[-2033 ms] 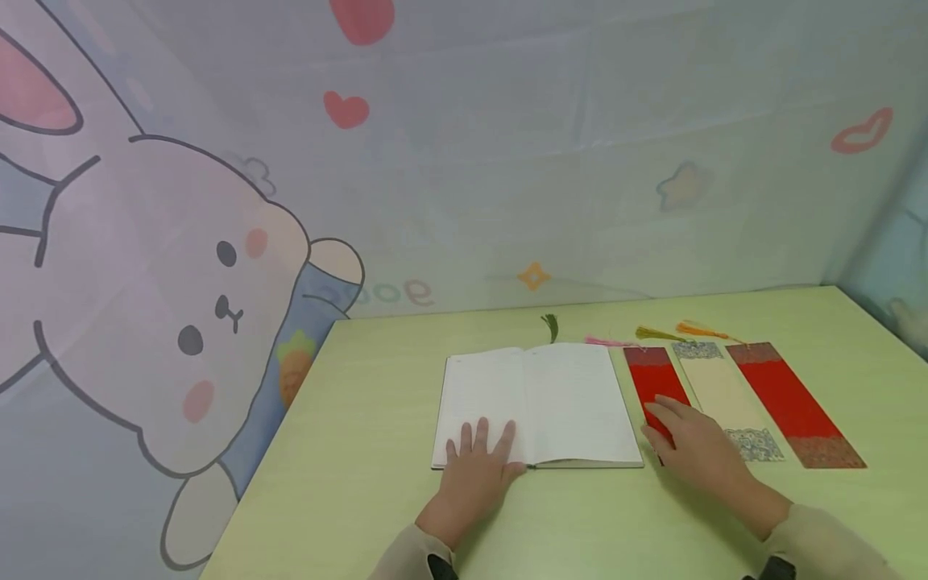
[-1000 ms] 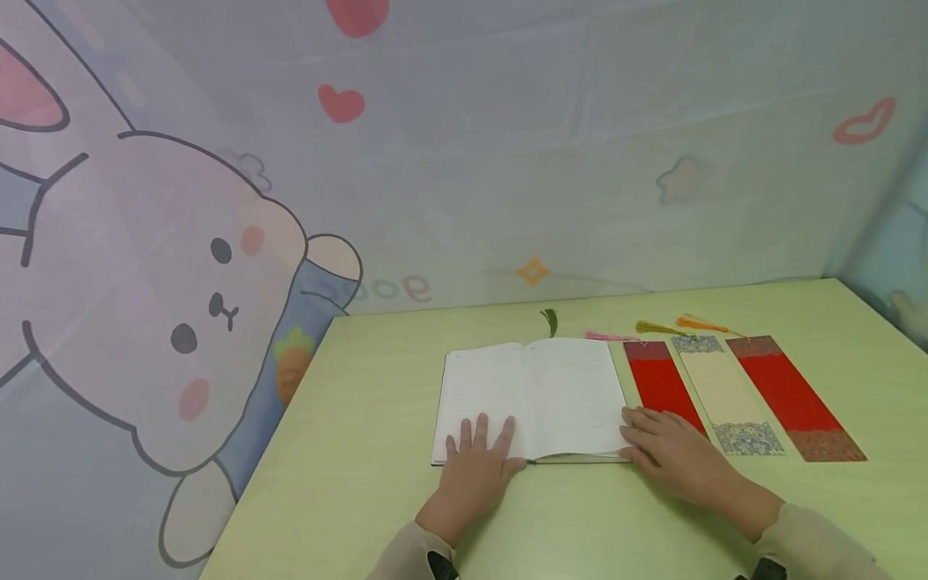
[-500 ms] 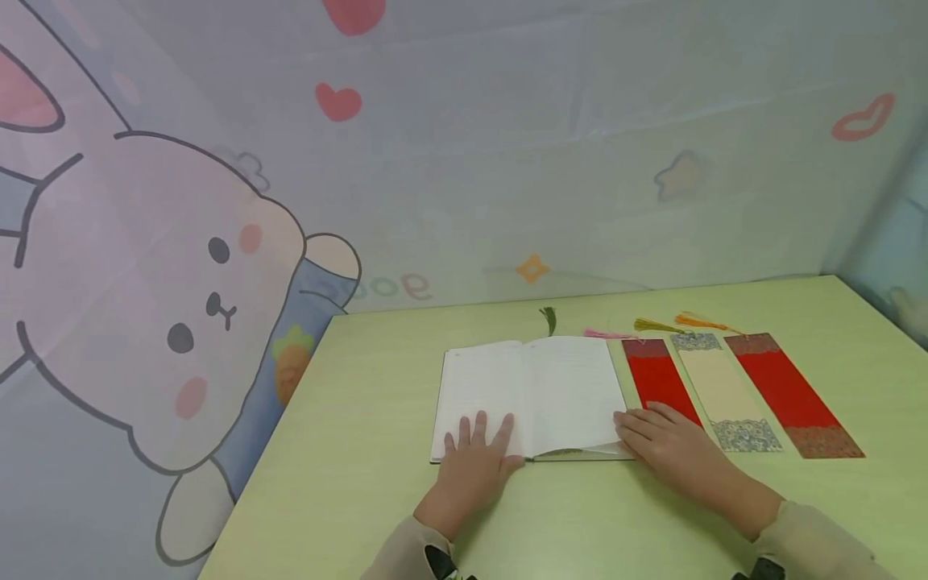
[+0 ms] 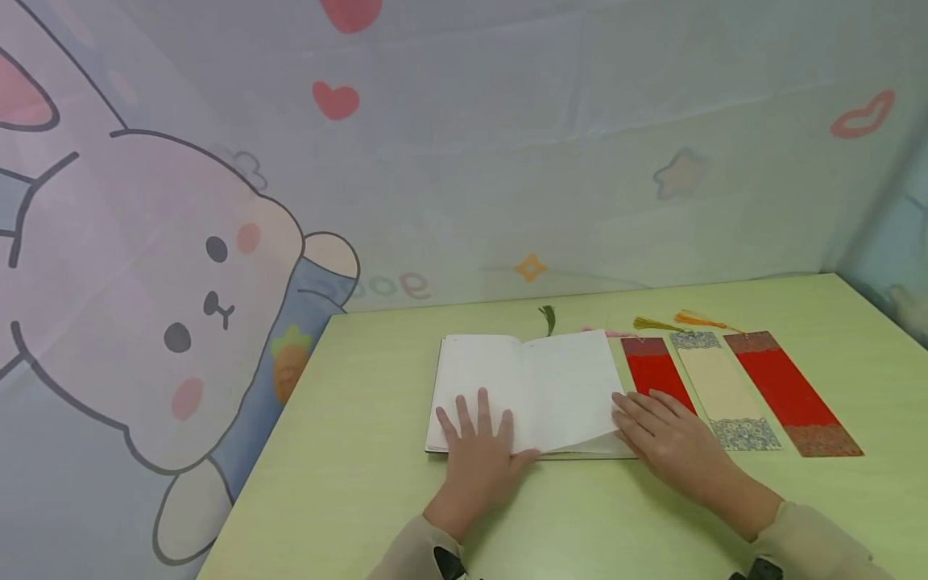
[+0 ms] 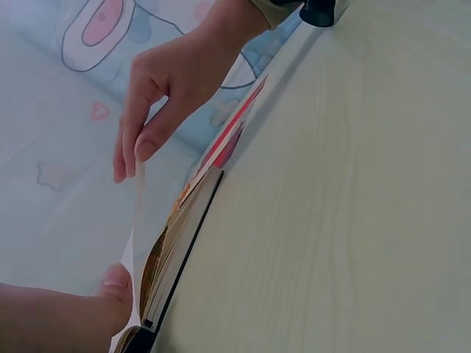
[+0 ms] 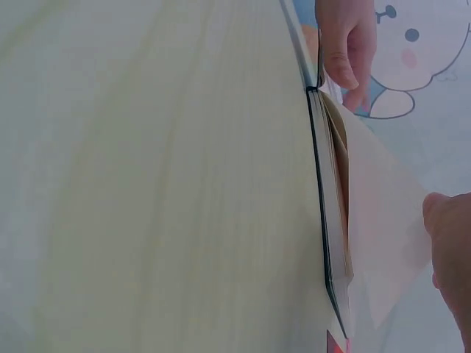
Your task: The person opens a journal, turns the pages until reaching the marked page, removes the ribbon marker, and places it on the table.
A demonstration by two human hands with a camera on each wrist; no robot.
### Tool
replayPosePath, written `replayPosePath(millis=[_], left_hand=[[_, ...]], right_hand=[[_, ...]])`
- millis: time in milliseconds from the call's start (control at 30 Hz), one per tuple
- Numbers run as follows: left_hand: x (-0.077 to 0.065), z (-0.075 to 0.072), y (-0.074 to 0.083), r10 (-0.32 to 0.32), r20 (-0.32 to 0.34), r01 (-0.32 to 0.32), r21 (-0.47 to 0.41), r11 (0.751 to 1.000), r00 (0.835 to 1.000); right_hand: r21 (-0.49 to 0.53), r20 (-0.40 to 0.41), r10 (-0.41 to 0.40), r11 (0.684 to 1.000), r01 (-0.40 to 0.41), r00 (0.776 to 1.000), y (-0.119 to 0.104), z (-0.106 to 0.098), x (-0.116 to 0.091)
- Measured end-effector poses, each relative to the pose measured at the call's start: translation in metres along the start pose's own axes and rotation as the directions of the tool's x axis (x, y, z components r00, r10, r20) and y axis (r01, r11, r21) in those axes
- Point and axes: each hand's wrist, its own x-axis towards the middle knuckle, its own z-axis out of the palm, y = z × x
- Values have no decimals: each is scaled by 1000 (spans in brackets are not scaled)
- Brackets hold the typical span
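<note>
An open notebook with white pages lies on the table. My left hand rests on the lower part of its left page, fingers spread and thumb at the centre fold. At the right edge, my right hand pinches a page between thumb and fingers. The right wrist view shows that lifted page standing away from the pages below, with the right hand's thumb on its edge. A small red bookmark lies right of the notebook, its lower end hidden behind the right hand.
Right of the small bookmark lie a cream bookmark with patterned ends and a larger red bookmark, both tasselled. A dark green tassel sticks out behind the notebook. The light green table meets a printed cloth backdrop.
My right hand has moved left from the small red bookmark to the notebook's right edge, and the page's lower right corner has risen. My left hand has shifted slightly over the left page.
</note>
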Motion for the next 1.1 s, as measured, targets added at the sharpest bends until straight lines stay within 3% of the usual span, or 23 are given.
replayPosePath(millis=[100,333,733,933,1100], left_hand=[[1,-3,5,34,-31,-32,43,999,999],[4,-2,14,91,-34,-89,39,995,995],[9,-8,14,157,-110,-155,29,988,981],[10,-8,12,162,-120,-158,39,987,980],[10,-7,11,159,-125,-157,28,987,979]], right_hand=[[-17,8,22,1000,-22,1000,-1,-1,1],[-11,40,64,998,-63,997,-3,-2,1],[-12,10,83,997,-83,997,-3,-3,5],[-2,56,125,992,-125,991,-2,-4,4],[0,27,143,990,-143,989,-1,-2,1]])
